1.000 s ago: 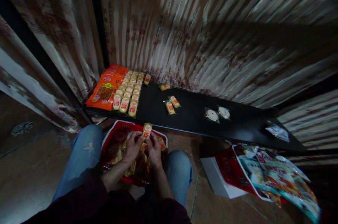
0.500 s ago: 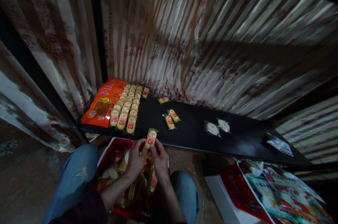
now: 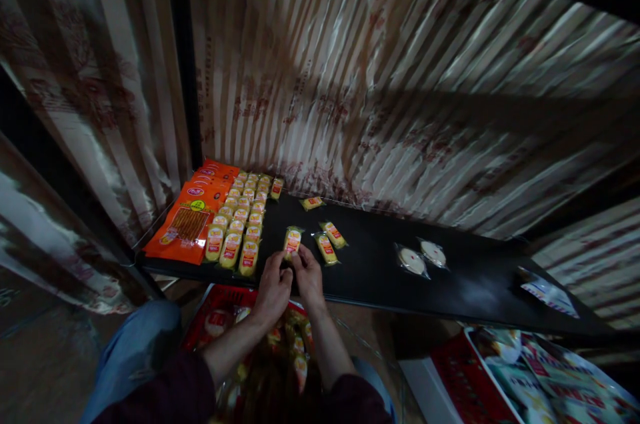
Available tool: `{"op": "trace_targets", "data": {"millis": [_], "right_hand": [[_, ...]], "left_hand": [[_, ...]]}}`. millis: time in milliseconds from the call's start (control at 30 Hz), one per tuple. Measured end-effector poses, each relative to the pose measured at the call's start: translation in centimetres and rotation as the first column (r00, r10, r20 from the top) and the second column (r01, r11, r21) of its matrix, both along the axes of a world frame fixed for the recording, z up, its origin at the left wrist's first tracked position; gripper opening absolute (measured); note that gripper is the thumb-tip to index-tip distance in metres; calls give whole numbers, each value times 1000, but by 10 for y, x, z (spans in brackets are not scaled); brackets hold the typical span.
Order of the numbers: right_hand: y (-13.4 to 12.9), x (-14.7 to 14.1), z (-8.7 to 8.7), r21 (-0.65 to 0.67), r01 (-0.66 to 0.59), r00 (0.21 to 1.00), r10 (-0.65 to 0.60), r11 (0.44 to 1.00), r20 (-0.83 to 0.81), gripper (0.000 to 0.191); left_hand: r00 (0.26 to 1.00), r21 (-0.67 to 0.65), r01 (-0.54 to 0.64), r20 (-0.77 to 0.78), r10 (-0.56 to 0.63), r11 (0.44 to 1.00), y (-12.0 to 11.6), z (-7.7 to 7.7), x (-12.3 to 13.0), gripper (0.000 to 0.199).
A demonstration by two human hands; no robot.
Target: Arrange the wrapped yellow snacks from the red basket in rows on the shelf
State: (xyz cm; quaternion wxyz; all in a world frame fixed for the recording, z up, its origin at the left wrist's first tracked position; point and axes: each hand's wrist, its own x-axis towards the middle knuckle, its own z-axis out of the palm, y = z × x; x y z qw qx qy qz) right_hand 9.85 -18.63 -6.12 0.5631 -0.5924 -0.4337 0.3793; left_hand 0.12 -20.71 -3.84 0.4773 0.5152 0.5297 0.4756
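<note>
Between my fingertips, over the front part of the black shelf (image 3: pixel 370 277), is a small yellow wrapped snack (image 3: pixel 293 241) with a red and white label. My left hand (image 3: pixel 273 287) grips its lower left side, and my right hand (image 3: pixel 307 277) pinches its lower right. Left of my hands, rows of the same yellow snacks (image 3: pixel 231 247) lie close together beside orange snack bags (image 3: pixel 185 221). Two loose yellow snacks (image 3: pixel 327 249) rest just right of my right hand, and another (image 3: pixel 312 203) lies farther back.
Below my forearms is a red box (image 3: pixel 200 311) of wrapped snacks. Round white packets (image 3: pixel 413 261) and a crumpled clear packet (image 3: pixel 547 292) lie on the shelf's right part. A red and white box (image 3: pixel 463 371) of bags stands at the lower right. Striped cloth (image 3: pixel 320 77) hangs behind.
Both hands have moved forward with the yellow snack, from the shelf's front edge to over the shelf. The view has shifted slightly, so the shelf appears lower.
</note>
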Motion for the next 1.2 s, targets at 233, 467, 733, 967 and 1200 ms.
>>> {"op": "trace_targets", "data": {"millis": [233,467,733,967,1200], "right_hand": [[40,-1,-4,-2,18,1000,-18,1000,-12,35],[65,-7,-7,30,4,1000,-4,1000,1,33],[86,-3,-19,62,-10,999,7,998,51,32],[108,-1,-29,59,-1,998,-3,998,60,30],[134,-4,-28,93,5,1000,-7,996,19,31]], "left_hand": [[997,-52,-56,47,59,997,40,0,8,34],[996,-49,-86,-9,86,995,62,-1,4,36],[993,-84,-111,33,114,990,82,-10,10,33],[996,-155,-92,-18,91,984,101,1,19,30],[989,-136,-150,-19,149,979,125,14,22,22]]}}
